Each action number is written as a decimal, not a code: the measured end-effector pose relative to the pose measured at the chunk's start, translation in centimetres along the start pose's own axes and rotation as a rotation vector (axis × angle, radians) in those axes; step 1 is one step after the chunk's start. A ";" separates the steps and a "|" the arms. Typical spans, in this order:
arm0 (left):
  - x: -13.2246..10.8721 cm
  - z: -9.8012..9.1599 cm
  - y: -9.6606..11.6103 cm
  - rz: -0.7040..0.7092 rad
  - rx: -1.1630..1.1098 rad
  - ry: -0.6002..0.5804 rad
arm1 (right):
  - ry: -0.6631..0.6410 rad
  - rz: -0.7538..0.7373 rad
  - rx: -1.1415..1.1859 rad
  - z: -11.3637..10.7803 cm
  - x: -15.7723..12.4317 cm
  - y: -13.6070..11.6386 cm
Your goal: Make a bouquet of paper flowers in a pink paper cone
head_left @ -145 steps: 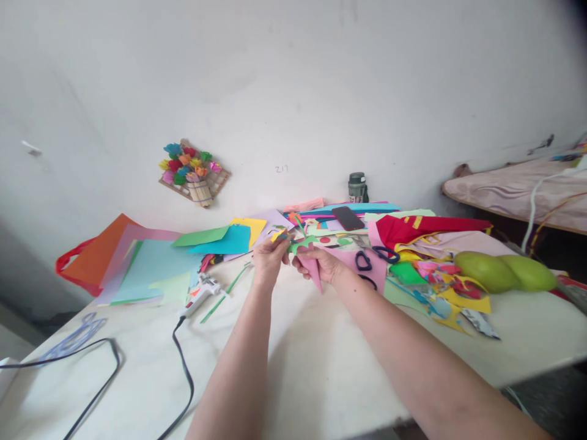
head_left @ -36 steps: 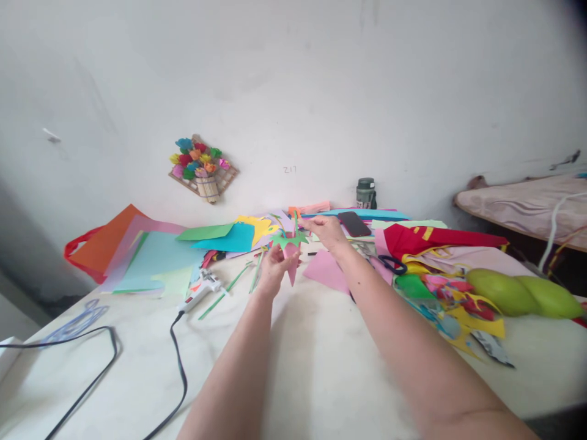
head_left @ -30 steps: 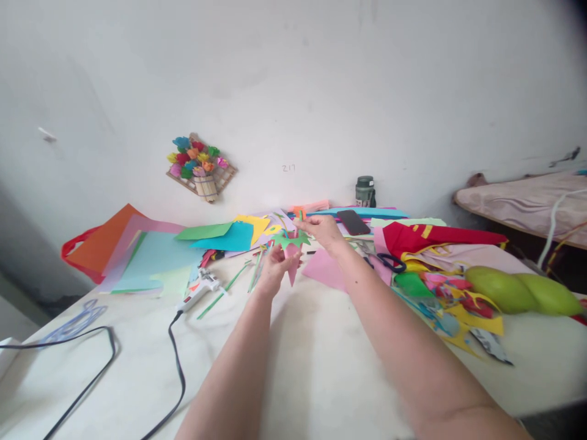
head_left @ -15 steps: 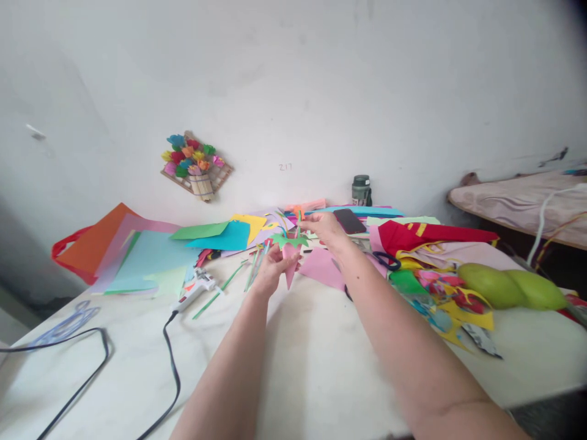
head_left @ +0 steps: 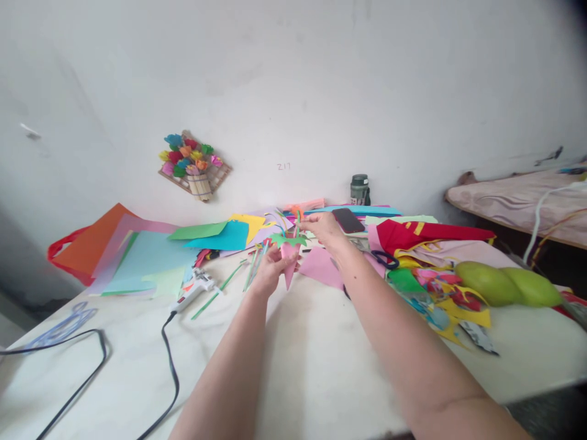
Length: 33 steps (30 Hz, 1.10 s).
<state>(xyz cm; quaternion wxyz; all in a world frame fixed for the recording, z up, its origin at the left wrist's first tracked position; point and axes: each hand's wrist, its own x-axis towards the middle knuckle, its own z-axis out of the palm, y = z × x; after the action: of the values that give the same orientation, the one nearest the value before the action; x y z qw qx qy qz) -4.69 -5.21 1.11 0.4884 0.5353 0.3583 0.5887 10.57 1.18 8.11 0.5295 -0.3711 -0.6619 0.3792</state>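
My left hand (head_left: 271,269) is closed around a pink paper cone (head_left: 288,263), its point facing down above the table. A green zigzag-edged paper trim (head_left: 288,239) rings the top of the cone. Just above that trim, my right hand (head_left: 321,226) pinches a thin green paper stem (head_left: 298,221) that stands upright in the cone's mouth. Something orange shows at the stem's top, too small to make out. A few thin strips also stick out of the cone to the left of the stem.
A glue gun (head_left: 195,290) with a black cord lies left, beside green strips (head_left: 220,292). Coloured paper sheets (head_left: 151,260) spread behind it. Scissors (head_left: 385,260), pink paper (head_left: 321,267), a phone (head_left: 348,220), a bottle (head_left: 360,189) and paper scraps (head_left: 440,299) are to the right.
Both hands keep their hold on the cone and the stem, almost in place. The whole view has shifted very slightly.
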 end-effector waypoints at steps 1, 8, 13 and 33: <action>0.0 0.0 0.0 -0.004 -0.016 -0.005 | 0.000 0.000 -0.008 0.0 0.0 0.0; 0.1 -0.2 -0.2 -0.025 -0.128 -0.019 | 0.017 -0.011 0.016 0.2 -0.2 -0.3; 0.2 -0.4 -0.4 -0.046 -0.155 -0.002 | -0.024 -0.108 0.018 0.4 -0.1 -0.2; 0.1 -0.6 -0.5 -0.064 -0.182 0.047 | -0.211 -0.070 0.155 0.1 -0.1 0.0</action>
<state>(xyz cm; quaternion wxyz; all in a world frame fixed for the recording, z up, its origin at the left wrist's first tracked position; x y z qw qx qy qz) -5.23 -4.91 0.59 0.5450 0.4631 0.3316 0.6153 10.49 1.02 8.06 0.4971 -0.2637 -0.6951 0.4473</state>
